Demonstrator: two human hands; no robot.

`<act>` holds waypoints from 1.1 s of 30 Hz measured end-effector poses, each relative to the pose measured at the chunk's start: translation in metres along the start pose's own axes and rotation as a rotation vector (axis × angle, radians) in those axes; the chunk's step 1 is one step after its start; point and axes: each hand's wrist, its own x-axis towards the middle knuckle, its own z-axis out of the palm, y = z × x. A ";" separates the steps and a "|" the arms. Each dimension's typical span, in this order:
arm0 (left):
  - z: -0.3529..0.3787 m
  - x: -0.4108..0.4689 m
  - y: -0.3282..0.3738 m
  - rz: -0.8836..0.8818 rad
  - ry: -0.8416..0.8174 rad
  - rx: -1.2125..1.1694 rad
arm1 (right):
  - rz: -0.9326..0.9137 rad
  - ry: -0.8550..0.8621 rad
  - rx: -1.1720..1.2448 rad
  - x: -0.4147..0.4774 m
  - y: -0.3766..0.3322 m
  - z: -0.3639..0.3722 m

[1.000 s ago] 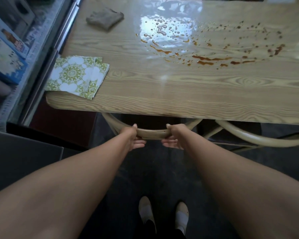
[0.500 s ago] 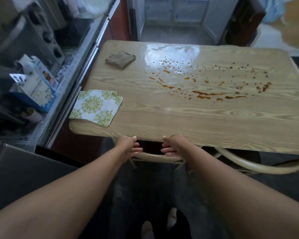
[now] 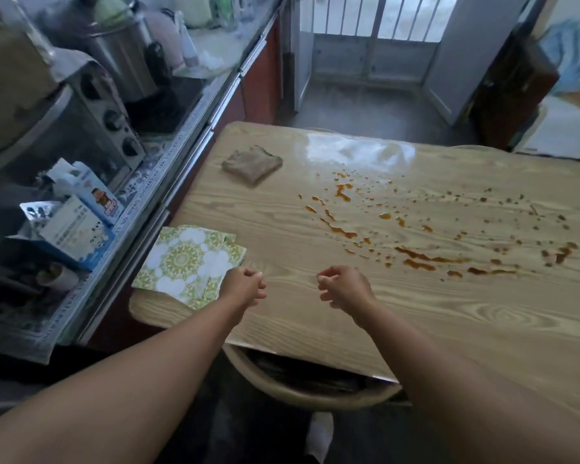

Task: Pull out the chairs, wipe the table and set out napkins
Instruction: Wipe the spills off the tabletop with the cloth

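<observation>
Far left, near corner of the light wood-grain table (image 3: 315, 316): a fanned stack of green-and-white patterned paper napkins (image 3: 188, 262). They're thin, light and floppy and will soak on contact with liquid. Pinch 1 by a corner, and only after wiping.

Left hand (image 3: 245, 288) is at the stack's right edge, fingers loosely curled, holding nothing. Can't tell if it touches the napkins.

Beyond it a folded brown cloth (image 3: 252, 164) lies flat near the far-left edge, well apart from both hands. It's soft and limp, so grab it bunched from the top.

Curved pale bent-wood chair back (image 3: 315, 398) pokes out under the near edge, between the 2 forearms. It's stiff, so grip the top rail.

Right hand (image 3: 344, 288) is likewise loosely curled and empty, above bare table.

Right of that, an orange-brown liquid splatter (image 3: 416, 257) runs in streaks and drops from the middle to the right. Wiping looks not started.
</observation>
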 end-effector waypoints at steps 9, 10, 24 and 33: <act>-0.005 0.101 0.037 0.139 0.249 0.142 | -0.229 0.044 -0.242 0.097 -0.047 0.007; -0.006 0.113 0.041 0.154 0.274 0.173 | -0.249 0.059 -0.257 0.107 -0.052 0.010; 0.008 0.276 0.059 0.445 0.708 0.483 | -0.699 0.234 -0.482 0.269 -0.138 0.085; 0.013 0.293 0.051 0.548 0.757 0.656 | -0.603 0.021 -0.544 0.368 -0.205 0.122</act>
